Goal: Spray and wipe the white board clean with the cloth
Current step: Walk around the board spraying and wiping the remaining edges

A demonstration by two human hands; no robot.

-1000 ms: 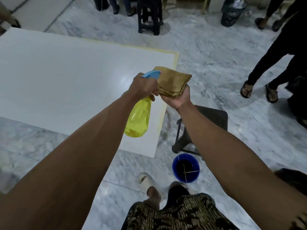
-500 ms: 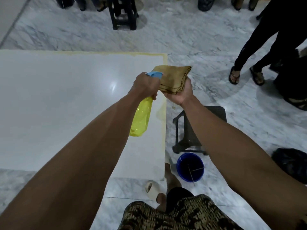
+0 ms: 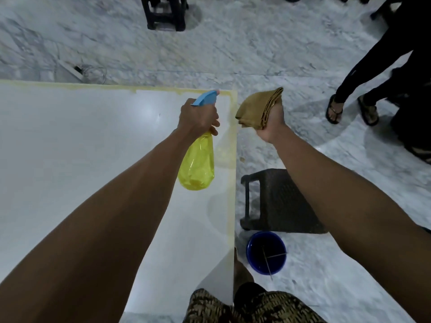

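Yellow plastic marks the step in the head view: the spray bottle (image 3: 196, 159) hangs over the white board (image 3: 70, 148), which lies flat on the floor, so spraying looks due (a trigger squeeze, then wiping). Left hand (image 3: 198, 117) grips the bottle's neck; right hand (image 3: 271, 122) clasps the folded cloth (image 3: 256, 108) just beyond the board's edge.

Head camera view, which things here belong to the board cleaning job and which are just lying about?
Job: white board; yellow spray bottle held by left hand; folded brown cloth held by right hand.

Lying about: black stool; blue bucket; far black stool.
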